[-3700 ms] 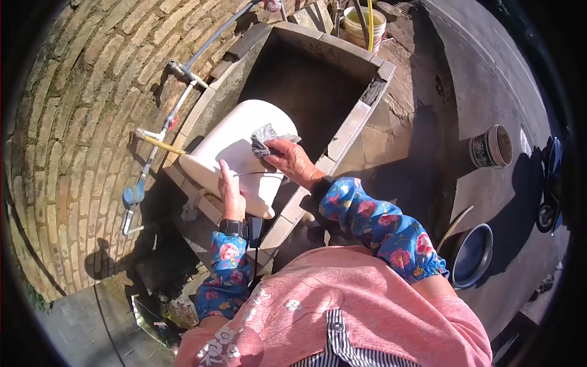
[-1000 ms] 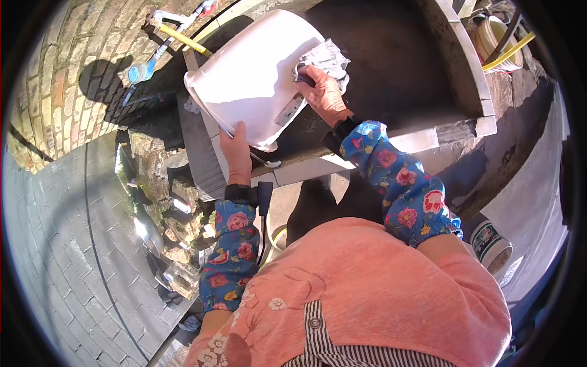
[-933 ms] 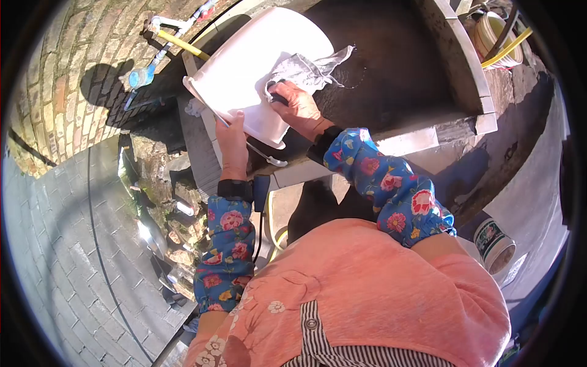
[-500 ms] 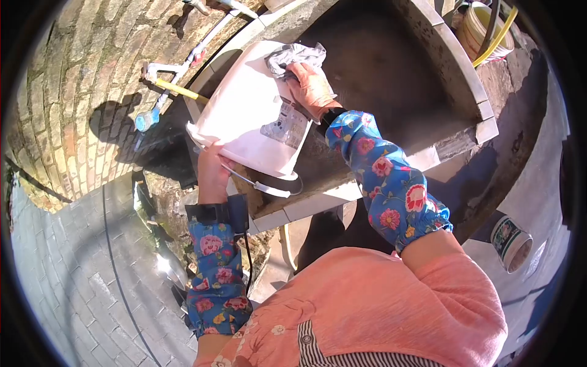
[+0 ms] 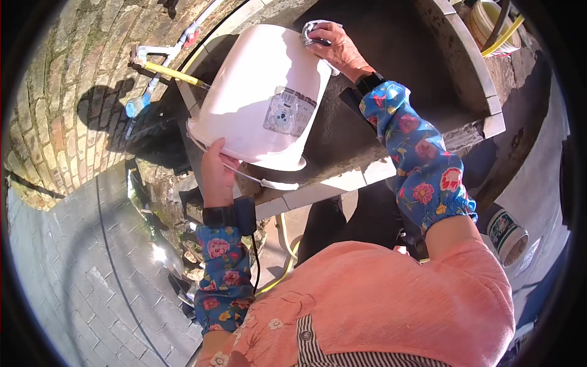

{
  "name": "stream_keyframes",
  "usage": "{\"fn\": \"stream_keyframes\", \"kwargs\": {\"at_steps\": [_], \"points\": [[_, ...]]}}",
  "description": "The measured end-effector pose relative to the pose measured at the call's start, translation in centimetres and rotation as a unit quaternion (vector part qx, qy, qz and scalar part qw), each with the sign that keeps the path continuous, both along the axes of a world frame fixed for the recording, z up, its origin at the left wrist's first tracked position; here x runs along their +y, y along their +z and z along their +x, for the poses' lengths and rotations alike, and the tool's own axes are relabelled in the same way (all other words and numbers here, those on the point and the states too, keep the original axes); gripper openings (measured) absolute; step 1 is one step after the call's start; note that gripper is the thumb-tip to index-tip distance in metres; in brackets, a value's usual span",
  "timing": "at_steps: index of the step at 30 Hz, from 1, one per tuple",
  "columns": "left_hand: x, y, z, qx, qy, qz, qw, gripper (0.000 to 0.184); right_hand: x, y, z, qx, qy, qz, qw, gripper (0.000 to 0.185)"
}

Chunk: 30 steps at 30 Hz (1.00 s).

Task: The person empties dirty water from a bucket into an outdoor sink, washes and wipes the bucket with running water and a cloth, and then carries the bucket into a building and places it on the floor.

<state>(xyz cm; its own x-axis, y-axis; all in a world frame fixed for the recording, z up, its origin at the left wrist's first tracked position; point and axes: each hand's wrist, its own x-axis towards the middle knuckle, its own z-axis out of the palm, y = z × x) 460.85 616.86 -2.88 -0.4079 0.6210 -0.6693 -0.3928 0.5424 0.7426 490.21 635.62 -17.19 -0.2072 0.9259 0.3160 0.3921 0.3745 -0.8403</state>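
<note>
One white bucket [image 5: 257, 98] lay on its side over the near left corner of the basin [image 5: 333, 186]. Half a second earlier, the cloth [image 5: 315, 29] was on the bucket's side above the label [image 5: 282, 116]; now it was at the edge of the base, and the wrist no longer covered part of the label. The right hand [image 5: 338, 49] was clamped on the cloth, its fingers bent. The left hand [image 5: 218, 174] gripped the rim beside the handle [image 5: 280, 184]; its hidden fingers I could not tell.
</note>
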Motion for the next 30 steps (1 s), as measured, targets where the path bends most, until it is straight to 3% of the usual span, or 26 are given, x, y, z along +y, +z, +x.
{"fn": "stream_keyframes", "kwargs": {"at_steps": [1, 3, 5, 7, 9, 10, 11, 12, 14, 16, 17, 19, 20, 21, 23, 25, 27, 30], "points": [[0.7, 0.3, 0.0, -0.006, 0.002, -0.005, 1.0, 0.039, 0.8, -0.7, -1.0, 0.038, 0.034, -0.017, 0.999, 0.032], [2.0, 1.6, 0.8, -0.025, 0.002, -0.001, 1.0, 0.038, 1.8, -3.2, -2.9, 0.133, -0.021, -0.01, 0.991, 0.032], [1.8, 1.5, 0.8, -0.041, 0.005, -0.001, 0.999, 0.037, 1.7, -4.1, -2.5, 0.229, -0.022, -0.212, 0.95, 0.032], [1.7, 1.3, 0.7, -0.042, -0.003, 0.004, 0.999, 0.037, 0.4, -1.8, -1.9, 0.205, -0.053, -0.16, 0.964, 0.032], [1.6, 1.6, 0.9, -0.064, -0.005, 0.014, 0.998, 0.037, -1.9, 0.7, -2.1, 0.133, -0.02, -0.134, 0.982, 0.03], [1.5, 1.7, 0.9, -0.073, -0.002, 0.025, 0.997, 0.037, -3.9, 2.1, -2.9, 0.12, 0.036, -0.081, 0.989, 0.029], [1.6, 1.7, 0.9, -0.08, 0.002, 0.042, 0.996, 0.037, -3.6, 3.1, -3.0, 0.144, 0.061, -0.104, 0.982, 0.023], [1.6, 1.4, 1.0, -0.081, 0.008, 0.051, 0.995, 0.037, -7.8, 5.4, -5.1, 0.091, 0.134, 0.047, 0.986, 0.025], [1.7, 1.1, 0.9, -0.064, 0.0, 0.045, 0.997, 0.032, -11.1, 7.4, -7.9, 0.069, 0.226, 0.06, 0.97, 0.029], [1.3, 0.8, 1.2, -0.035, 0.033, 0.041, 0.998, 0.028, -14.2, 9.0, -8.6, 0.054, 0.235, 0.103, 0.965, 0.027], [1.2, 0.1, 1.0, -0.022, 0.046, 0.032, 0.998, 0.028, -14.8, 9.2, -7.7, 0.084, 0.275, 0.043, 0.957, 0.026], [1.3, 1.4, 3.5, 0.069, 0.052, 0.049, 0.995, 0.027, -15.9, 7.2, -5.3, 0.007, 0.342, 0.016, 0.94, 0.02], [1.3, 1.4, 3.4, 0.09, -0.036, 0.043, 0.994, 0.03, -15.9, 4.9, -3.5, -0.068, 0.377, 0.001, 0.924, 0.019], [1.7, 1.2, 5.0, 0.126, 0.0, 0.068, 0.99, 0.022, -15.4, 3.1, -1.4, -0.126, 0.376, -0.037, 0.917, 0.02], [2.0, 0.0, 6.6, 0.256, -0.08, 0.089, 0.959, 0.024, -13.0, 2.3, 1.4, -0.057, 0.227, -0.201, 0.951, 0.02], [1.5, 1.4, 9.0, 0.315, -0.146, 0.078, 0.935, 0.026, -9.4, 0.2, 4.3, 0.02, 0.109, -0.345, 0.932, 0.018], [-0.1, 2.6, 10.8, 0.33, -0.169, 0.075, 0.926, 0.024, -8.2, -1.7, 6.4, 0.079, 0.072, -0.39, 0.914, 0.017], [-1.4, 2.8, 10.7, 0.35, -0.185, 0.101, 0.913, 0.023, -8.3, -0.9, 8.1, -0.007, 0.104, -0.377, 0.92, 0.019]]}}
